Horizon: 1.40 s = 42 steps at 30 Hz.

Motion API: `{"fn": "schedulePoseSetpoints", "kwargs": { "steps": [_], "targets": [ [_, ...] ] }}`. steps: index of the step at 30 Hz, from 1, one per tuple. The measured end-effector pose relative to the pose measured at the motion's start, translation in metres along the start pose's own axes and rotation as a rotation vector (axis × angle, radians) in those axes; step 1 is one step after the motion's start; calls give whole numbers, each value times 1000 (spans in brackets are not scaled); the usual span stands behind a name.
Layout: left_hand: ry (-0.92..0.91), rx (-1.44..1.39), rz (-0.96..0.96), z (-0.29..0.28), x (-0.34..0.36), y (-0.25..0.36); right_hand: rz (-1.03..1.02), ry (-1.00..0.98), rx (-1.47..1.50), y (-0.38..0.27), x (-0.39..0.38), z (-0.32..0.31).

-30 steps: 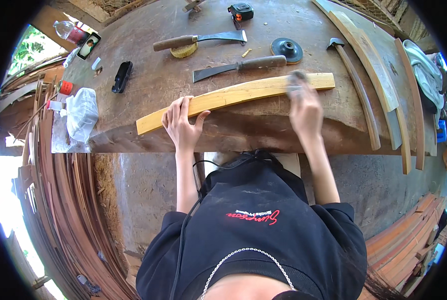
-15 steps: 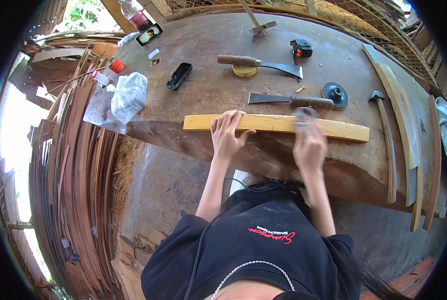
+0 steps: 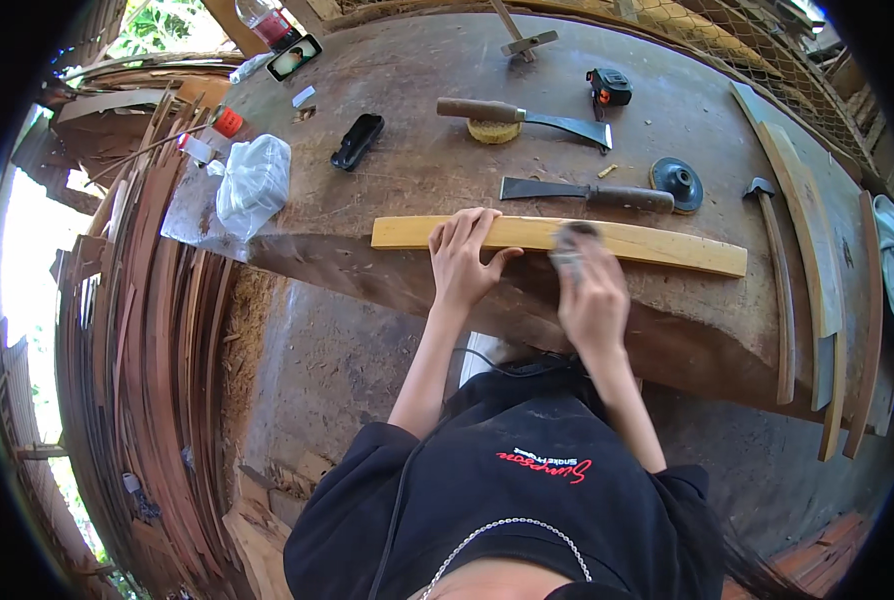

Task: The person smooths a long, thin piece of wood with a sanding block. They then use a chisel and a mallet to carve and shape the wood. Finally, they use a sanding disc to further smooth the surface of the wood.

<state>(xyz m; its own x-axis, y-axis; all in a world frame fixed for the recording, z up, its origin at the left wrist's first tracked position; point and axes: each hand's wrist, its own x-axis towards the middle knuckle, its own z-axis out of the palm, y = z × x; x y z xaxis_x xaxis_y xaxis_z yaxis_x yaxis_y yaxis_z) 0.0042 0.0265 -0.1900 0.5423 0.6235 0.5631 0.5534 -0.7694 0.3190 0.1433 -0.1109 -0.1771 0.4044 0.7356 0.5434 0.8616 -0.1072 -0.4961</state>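
A pale yellow, slightly curved wooden strip [image 3: 677,250] lies along the workbench's near edge. My left hand [image 3: 464,260] rests over its left part, fingers bent over the top and thumb out to the right, pressing on the strip. My right hand [image 3: 594,305] grips a grey, dark-topped pad or block [image 3: 573,242], blurred by motion, against the strip a little right of my left hand. Just behind the strip lie a wood-handled flat blade [image 3: 630,197] and a black backing disc [image 3: 675,182].
The bench [image 3: 367,210] carries a plastic bag [image 3: 254,190], black case [image 3: 355,140], second blade [image 3: 477,110] on a yellow pad [image 3: 494,133], tape measure [image 3: 609,87], phone [image 3: 292,58], bottle [image 3: 267,22], a hammer-like tool [image 3: 760,195] and curved boards [image 3: 802,240]. Plank stacks [image 3: 137,380] stand left.
The view has shifted, so the bench and strip sit differently in frame than a second ago. My right hand with the pad has moved leftward along the strip, closer to my left hand.
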Motion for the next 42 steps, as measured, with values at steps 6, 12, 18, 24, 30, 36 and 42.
{"fn": "schedulePoseSetpoints", "kwargs": {
  "steps": [6,12,18,24,30,36,42],
  "targets": [
    [1,24,-14,1,-4,1,301,213,-380,79,8,-52],
    [-70,21,27,-2,5,-1,38,29,-69,-26,23,34],
    [-53,2,10,-3,4,-4,-54,21,-57,-6,12,22],
    [-33,14,12,-1,5,-3,75,140,-296,47,12,-13],
    [-77,-22,16,1,6,-4,-67,28,-85,-23,35,53],
    [-67,-23,7,-2,6,-4,-11,42,-2,-13,35,34],
    [-44,-11,-13,-2,1,-2,266,129,-442,45,37,-36]
  ]
}}
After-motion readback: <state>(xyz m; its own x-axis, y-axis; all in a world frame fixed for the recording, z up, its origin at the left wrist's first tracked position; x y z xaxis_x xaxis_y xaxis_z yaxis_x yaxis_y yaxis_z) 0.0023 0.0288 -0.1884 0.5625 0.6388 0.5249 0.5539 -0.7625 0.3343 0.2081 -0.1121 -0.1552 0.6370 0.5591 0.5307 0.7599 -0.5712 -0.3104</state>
